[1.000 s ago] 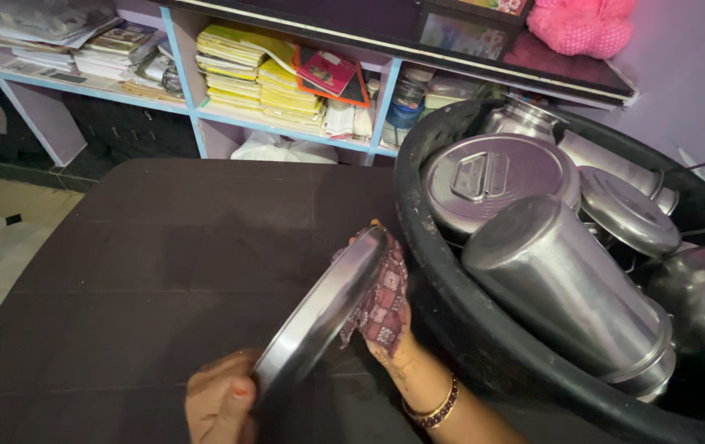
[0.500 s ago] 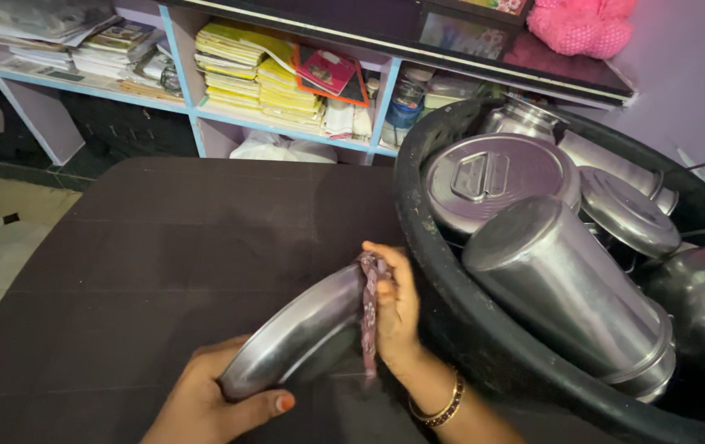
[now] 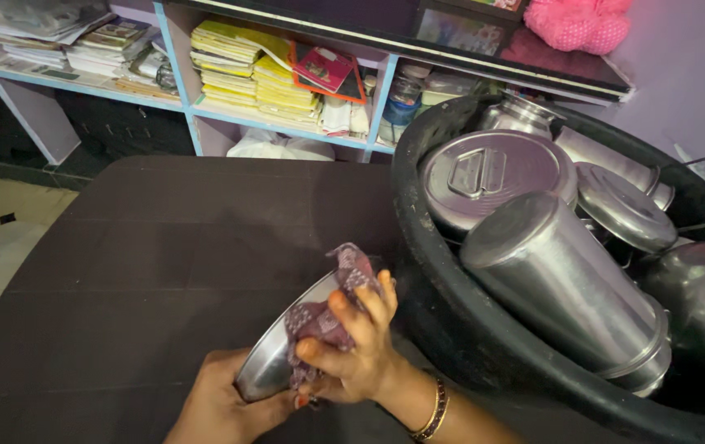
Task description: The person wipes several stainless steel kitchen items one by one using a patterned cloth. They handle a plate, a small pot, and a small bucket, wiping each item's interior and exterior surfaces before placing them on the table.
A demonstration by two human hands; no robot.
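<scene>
1. Nearest the camera, the left hand [image 3: 221, 411] cups the lower edge of a steel plate [image 3: 274, 362] from beneath, fingers curled under its rim.
2. The plate is held tilted just above the dark tabletop [image 3: 163, 247]; its long axis runs from lower left, at the left hand, up to the right towards the tub, with the shiny face turned up and left.
3. The right hand [image 3: 357, 345], a gold bangle [image 3: 435, 411] at its wrist, presses a maroon patterned cloth [image 3: 328, 308] onto the plate's upper part, fingers bent and closed over the bunched fabric.
4. Just right of the hands stands a big black tub [image 3: 451, 329] holding steel vessels: a tall cylindrical container [image 3: 562, 284] lying on its side, with a round lid with a flat handle [image 3: 492, 177] behind it.
5. Farthest off, blue-edged shelves [image 3: 270, 123] carry stacked yellow books [image 3: 246, 74] and papers.
</scene>
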